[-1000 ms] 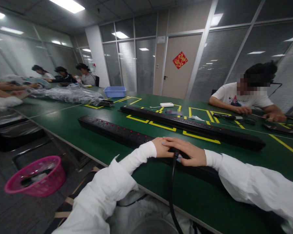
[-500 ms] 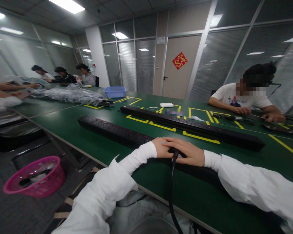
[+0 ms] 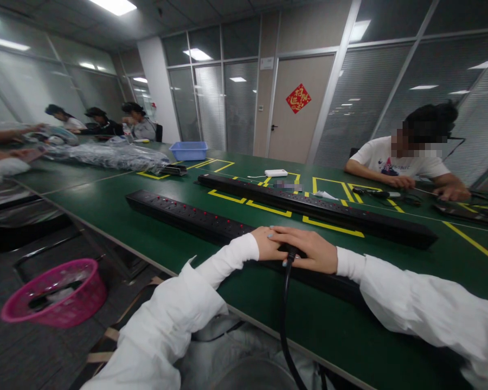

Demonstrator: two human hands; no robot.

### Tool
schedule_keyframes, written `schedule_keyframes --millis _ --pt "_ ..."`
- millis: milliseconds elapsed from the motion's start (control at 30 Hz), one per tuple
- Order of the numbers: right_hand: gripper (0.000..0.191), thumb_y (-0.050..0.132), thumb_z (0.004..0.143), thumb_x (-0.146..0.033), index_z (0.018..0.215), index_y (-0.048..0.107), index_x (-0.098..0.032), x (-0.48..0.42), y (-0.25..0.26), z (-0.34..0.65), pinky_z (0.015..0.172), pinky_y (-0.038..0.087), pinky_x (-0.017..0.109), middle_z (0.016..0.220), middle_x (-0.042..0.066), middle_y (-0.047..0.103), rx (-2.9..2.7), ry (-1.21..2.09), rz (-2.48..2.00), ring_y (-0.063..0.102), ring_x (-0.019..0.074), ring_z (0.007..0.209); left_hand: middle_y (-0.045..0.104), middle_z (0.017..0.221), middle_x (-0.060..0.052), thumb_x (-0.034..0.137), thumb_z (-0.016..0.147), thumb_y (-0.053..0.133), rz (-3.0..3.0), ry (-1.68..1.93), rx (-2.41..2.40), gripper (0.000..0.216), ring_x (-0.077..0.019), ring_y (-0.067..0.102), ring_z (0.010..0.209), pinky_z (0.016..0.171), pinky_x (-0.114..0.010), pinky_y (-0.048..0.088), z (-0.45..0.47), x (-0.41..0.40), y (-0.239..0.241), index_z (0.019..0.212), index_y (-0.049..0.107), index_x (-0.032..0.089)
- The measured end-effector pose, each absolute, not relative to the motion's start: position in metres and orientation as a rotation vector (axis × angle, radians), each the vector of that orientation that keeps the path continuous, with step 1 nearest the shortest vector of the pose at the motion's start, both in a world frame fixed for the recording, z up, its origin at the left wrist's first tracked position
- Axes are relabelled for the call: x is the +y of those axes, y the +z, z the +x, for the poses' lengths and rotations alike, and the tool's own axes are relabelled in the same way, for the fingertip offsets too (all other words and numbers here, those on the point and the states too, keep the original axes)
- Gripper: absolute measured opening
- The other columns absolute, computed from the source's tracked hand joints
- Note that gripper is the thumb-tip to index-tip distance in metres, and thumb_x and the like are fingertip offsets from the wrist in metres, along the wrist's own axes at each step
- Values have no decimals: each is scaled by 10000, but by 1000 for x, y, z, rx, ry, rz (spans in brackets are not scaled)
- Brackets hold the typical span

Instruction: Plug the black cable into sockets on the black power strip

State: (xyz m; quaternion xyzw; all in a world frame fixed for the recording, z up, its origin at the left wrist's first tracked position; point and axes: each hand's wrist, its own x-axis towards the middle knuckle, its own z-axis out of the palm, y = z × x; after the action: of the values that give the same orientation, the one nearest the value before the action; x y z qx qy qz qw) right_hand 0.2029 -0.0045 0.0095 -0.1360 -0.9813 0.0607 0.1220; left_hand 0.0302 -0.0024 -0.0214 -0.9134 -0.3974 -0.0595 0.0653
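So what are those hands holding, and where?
The right hand seems to grip the black cable at its plug end, on the near power strip; the left hand rests alongside.

Pink basket (image 3: 52, 292) left; blue tray (image 3: 189, 150) far across table (image 3: 106, 200)

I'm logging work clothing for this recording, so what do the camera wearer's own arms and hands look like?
Both arms are covered by long, loose white sleeves, the left sleeve and the right sleeve, creased and ending at the wrists. The left hand and right hand are bare: no gloves, and no ring or watch shows. Some nails carry pale blue-grey polish.
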Motion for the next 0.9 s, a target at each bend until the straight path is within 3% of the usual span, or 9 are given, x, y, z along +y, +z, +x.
schedule_keyframes --millis 333,600,900 --pt "520 432 776 -446 1230 349 -208 -9 9 199 873 372 339 1243 94 409 -2798 -37 -481 400 214 1121 588 982 -110 533 796 264 -2743 -94 -1180 512 -246 543 916 768 -342 428 30 -2 -22 911 580 147" --pt "496 394 767 -504 1121 448 -160 -12 4 192 773 391 316 1028 112 557 -2670 -178 -647 519 208 928 586 966 -124 467 814 284 -2749 -54 -1141 426 -262 573 836 686 -365 455 29 -1 -17 944 531 145" --pt "485 345 781 -541 1061 482 -170 -14 9 195 713 373 292 930 97 578 -2699 -233 -829 527 194 857 601 876 -110 419 797 336 -2738 1 -1203 337 -259 592 753 636 -378 465 31 -3 -13 881 521 150"
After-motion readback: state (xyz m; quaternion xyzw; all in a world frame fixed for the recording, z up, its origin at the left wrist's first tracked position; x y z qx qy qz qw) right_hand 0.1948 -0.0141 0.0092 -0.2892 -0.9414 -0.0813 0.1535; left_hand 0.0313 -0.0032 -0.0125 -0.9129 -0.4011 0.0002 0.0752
